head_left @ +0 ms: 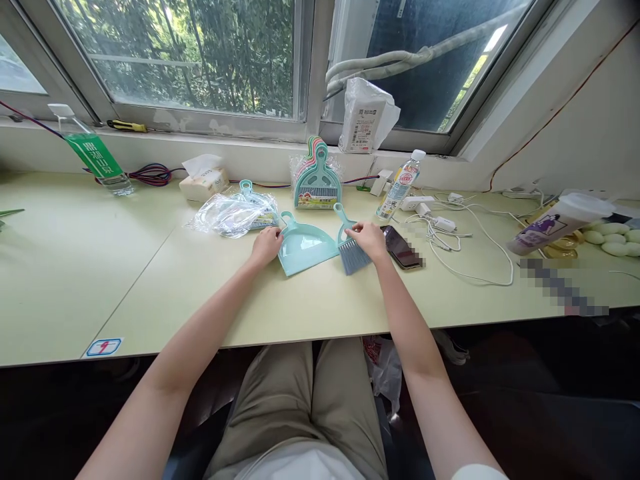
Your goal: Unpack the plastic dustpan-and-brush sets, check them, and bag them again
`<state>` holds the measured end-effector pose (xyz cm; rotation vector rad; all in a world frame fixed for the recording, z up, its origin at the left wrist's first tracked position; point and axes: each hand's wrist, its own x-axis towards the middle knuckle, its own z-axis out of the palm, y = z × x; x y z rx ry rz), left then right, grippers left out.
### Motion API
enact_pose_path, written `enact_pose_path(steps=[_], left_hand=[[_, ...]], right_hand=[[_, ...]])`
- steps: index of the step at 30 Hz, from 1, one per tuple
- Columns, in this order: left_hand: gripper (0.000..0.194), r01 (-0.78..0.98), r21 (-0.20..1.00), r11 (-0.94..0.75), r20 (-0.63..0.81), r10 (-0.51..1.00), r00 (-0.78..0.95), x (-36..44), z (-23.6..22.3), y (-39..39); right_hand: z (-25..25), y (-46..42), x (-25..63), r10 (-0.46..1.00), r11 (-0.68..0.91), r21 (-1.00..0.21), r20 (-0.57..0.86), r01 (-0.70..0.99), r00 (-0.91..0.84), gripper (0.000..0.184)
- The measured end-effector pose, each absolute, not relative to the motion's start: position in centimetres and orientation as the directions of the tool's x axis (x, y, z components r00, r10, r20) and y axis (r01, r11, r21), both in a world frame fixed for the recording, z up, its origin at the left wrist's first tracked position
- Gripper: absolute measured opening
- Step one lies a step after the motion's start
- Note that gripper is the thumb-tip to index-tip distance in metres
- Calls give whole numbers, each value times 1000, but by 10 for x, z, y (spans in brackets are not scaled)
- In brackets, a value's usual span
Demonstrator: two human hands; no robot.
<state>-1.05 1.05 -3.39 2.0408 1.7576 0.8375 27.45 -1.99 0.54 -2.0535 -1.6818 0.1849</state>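
Note:
A light turquoise dustpan (pixel 307 248) lies on the table in front of me, its looped handle toward the window. My left hand (pixel 268 245) is closed on the pan's left edge. Just right of the pan is a small matching hand brush (pixel 354 256) with grey bristles pointing toward me. My right hand (pixel 369 240) pinches the brush at its right side, with some fingertips hidden. Beyond my left hand lies a packaged dustpan set (pixel 263 212) under crumpled clear plastic wrap (pixel 227 215). A stack of wrapped dustpan sets (pixel 317 177) in several colours stands against the wall.
Right of my right hand lies a phone (pixel 401 247), with a drink bottle (pixel 401 185) behind it and white cables (pixel 475 230) beyond. A tissue pack (pixel 204 181) and a green-labelled bottle (pixel 97 160) stand on the left. A plastic cup (pixel 555 223) leans at the far right.

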Motion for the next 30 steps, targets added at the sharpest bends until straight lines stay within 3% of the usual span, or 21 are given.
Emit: enact_pose_path(steps=[3,6,10,16,19,23,30], left_hand=[[17,583,789,-195,212,977,40,3,-34,5],[19,279,941,-190,156,978,141,21,-33,-9],[39,110,972,-210,169,940,297,36,-31,-27],[50,22,975,-222,209,943,258,36,-19,-36],[50,13,977,-213,200,937,284,35,-15,-36],[50,97,961,-259,219,925,310,34,-16,-35],[41,356,864,-355,275,927,256,27,-18,-27]], right_hand=[[20,-33,254,968,-37,-468,203,883,148,29],[25,-45,225,977,47,-418,207,907,44,29],[15,-49,204,940,128,-359,342,925,3,38],[13,-43,219,843,277,-458,538,844,15,35],[13,-35,231,854,325,-582,520,745,34,51],[2,-25,237,961,274,-810,244,518,-127,43],[-11,-19,227,984,178,-899,172,401,-52,41]])
